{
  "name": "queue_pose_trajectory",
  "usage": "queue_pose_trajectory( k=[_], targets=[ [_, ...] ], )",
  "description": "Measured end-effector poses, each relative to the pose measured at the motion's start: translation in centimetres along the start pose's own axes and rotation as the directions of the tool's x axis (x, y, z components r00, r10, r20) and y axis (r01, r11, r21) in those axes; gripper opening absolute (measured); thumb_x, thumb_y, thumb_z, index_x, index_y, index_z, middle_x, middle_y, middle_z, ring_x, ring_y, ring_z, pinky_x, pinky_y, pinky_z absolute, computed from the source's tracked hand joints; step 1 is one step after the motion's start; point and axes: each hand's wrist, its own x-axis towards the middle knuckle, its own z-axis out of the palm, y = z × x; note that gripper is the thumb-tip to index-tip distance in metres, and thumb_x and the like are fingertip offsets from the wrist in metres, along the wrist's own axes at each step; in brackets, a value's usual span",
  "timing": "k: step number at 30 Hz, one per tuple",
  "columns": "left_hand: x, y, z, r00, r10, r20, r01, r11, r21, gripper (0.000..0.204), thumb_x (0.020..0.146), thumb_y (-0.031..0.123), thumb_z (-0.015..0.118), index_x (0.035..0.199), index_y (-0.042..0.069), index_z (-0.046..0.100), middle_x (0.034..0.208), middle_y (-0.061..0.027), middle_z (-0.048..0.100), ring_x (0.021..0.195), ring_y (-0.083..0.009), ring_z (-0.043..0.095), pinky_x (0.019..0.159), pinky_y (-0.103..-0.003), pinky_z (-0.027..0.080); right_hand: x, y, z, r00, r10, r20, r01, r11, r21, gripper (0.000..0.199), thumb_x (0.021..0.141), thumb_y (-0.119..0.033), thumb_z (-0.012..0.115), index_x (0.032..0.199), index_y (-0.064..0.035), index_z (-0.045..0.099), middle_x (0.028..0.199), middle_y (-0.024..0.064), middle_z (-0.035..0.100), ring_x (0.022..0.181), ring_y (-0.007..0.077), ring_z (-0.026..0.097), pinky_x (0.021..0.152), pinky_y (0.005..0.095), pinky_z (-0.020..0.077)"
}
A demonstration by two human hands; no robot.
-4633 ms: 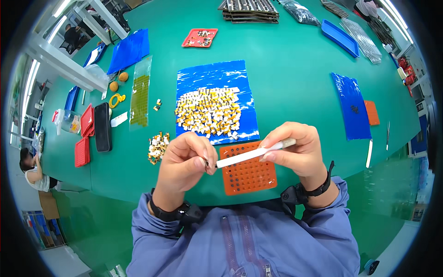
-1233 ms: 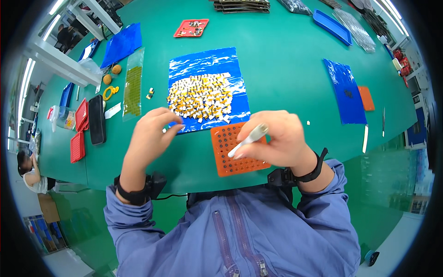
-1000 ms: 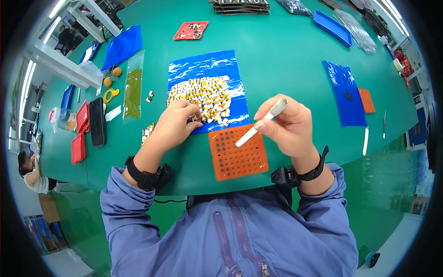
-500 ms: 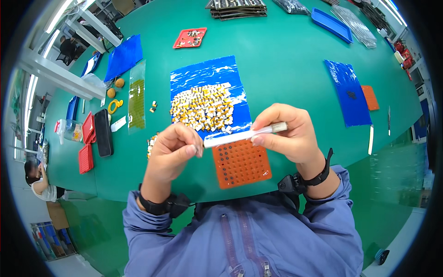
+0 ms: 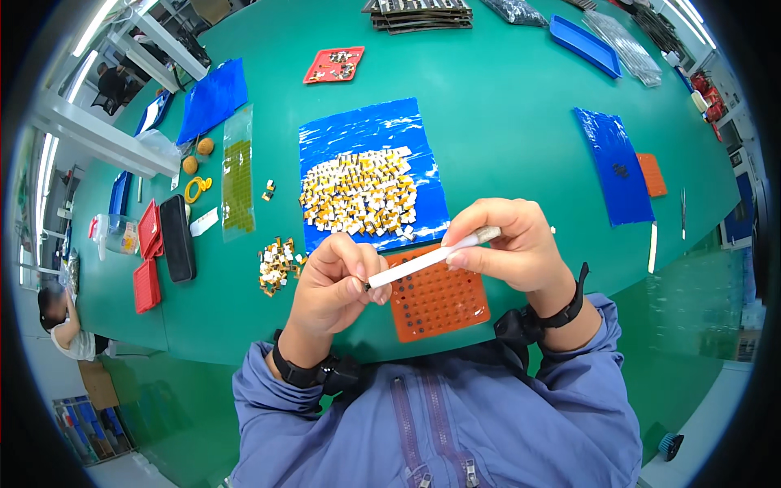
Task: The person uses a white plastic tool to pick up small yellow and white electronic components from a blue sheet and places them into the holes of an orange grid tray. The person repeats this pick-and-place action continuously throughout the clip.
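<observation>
My right hand (image 5: 508, 248) holds a slim white pen-like tool (image 5: 431, 257) slanted down to the left. At its lower tip my left hand (image 5: 338, 281) pinches its fingers together, seemingly around a small part that I cannot make out. Both hands hover over an orange perforated tray (image 5: 435, 297) near the table's front edge. Just beyond lies a blue sheet (image 5: 366, 134) with a pile of small white and orange components (image 5: 358, 193). A smaller heap of the same components (image 5: 277, 264) sits left of my left hand.
Red trays (image 5: 148, 260) and a black case (image 5: 176, 237) lie at the left with a clear bag of green parts (image 5: 238, 175). Another blue sheet (image 5: 614, 163) and orange tray (image 5: 651, 173) are at the right. A person (image 5: 61, 321) sits far left.
My left hand went out to the component pile, then came back to the tool's tip. My right hand lowered the tool from raised to nearly level over the orange tray.
</observation>
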Motion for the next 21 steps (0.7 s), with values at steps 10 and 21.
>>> queue_pose_trajectory(
  k=[10,21],
  targets=[
    [-0.27,0.30,0.32,0.999,0.032,-0.041,-0.027,0.994,0.107,0.011,0.083,0.008,0.056,0.083,0.005,0.045,0.071,-0.0068,0.049,0.067,-0.0167,0.051,0.062,-0.029,0.044,0.42,0.15,0.26,0.996,-0.074,0.044,0.081,0.975,-0.209,0.005,0.078,-0.001,0.060,0.083,0.0011,0.059,0.074,0.0060,0.060,0.065,0.0119,0.056,0.059,0.0233,0.0433],
    [-0.51,0.53,0.72,0.993,0.098,-0.073,-0.078,0.968,0.240,0.011,0.080,0.006,0.058,0.078,0.003,0.048,0.071,-0.0063,0.050,0.067,-0.0152,0.048,0.062,-0.027,0.039,0.54,0.18,0.72,0.976,-0.198,0.093,0.217,0.921,-0.322,0.008,0.075,-0.003,0.063,0.081,-0.0007,0.058,0.072,0.0067,0.056,0.063,0.0165,0.054,0.055,0.0261,0.0413]
  ],
)
